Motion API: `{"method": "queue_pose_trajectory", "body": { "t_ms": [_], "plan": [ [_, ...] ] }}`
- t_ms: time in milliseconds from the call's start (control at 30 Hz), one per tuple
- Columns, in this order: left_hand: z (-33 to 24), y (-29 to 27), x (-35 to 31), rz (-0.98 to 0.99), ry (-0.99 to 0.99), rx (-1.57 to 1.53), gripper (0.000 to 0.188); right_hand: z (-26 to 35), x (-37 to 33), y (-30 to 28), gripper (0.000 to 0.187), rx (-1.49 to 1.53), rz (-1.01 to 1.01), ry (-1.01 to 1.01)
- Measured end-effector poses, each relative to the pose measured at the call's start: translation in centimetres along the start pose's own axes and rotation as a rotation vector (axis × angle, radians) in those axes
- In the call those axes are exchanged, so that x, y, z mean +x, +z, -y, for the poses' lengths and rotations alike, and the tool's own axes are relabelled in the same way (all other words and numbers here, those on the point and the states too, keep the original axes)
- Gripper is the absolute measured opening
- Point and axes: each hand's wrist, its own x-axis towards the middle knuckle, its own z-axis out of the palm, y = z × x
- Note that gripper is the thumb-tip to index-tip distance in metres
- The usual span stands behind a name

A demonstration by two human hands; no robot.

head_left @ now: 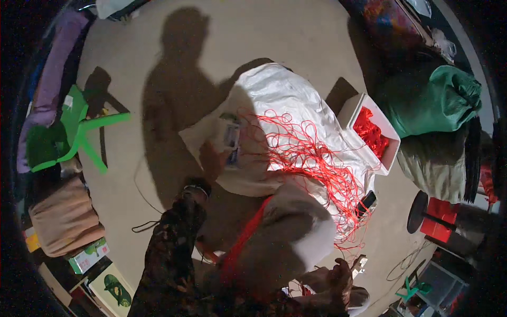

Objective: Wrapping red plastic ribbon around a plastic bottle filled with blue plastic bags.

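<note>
My left hand (212, 161) lies in deep shadow over a white sheet (280, 87), close beside a small clear plastic box (231, 136); its fingers are too dark to read. My right hand (338, 276) is low at the right, fingers bent inward, and what they may hold is hidden. A loose tangle of red cord (311, 158) spreads over the sheet and trails toward the right hand. Across my lap is pale cloth (301, 222), with a band of red strands (251, 232) running down it. A black phone (366, 203) rests at the sheet's right edge.
At the sheet's right stands a white foam box (391, 148) holding shiny red material. Beyond it sits a stuffed green sack (433, 100). To the left are a green plastic stool (79, 129) and a brown cushion (66, 216). A thin cable (145, 226) lies on the floor.
</note>
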Motion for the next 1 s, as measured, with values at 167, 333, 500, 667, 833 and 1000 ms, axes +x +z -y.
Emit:
{"method": "queue_pose_trajectory", "body": {
  "t_ms": [167,333,500,667,833,1000],
  "plan": [
    [-0.3,5.3,2.4,0.221,0.255,0.33,0.062,-2.6,1.2,-3.0,0.035,-0.068,-0.013,0.245],
    [1.3,7.4,3.9,0.222,0.208,0.358,0.057,3.1,1.2,0.6,0.035,-0.505,-0.031,0.082],
    [1.6,6.0,5.0,0.259,0.195,0.249,0.053,0.3,2.0,-1.3,0.033,-0.706,0.063,-0.366],
    [2.0,1.5,3.9,0.291,0.174,-0.148,0.049,1.5,0.8,-1.0,0.034,-0.606,0.053,-0.211],
    [2.4,-8.7,-2.6,0.531,0.073,-0.577,0.045,2.3,-1.2,0.0,0.033,-0.284,0.012,-0.306],
    [3.5,-17.5,-6.1,0.419,0.251,-0.486,0.038,0.5,-1.5,-0.4,0.027,-0.09,0.017,-0.335]
  ]
}}
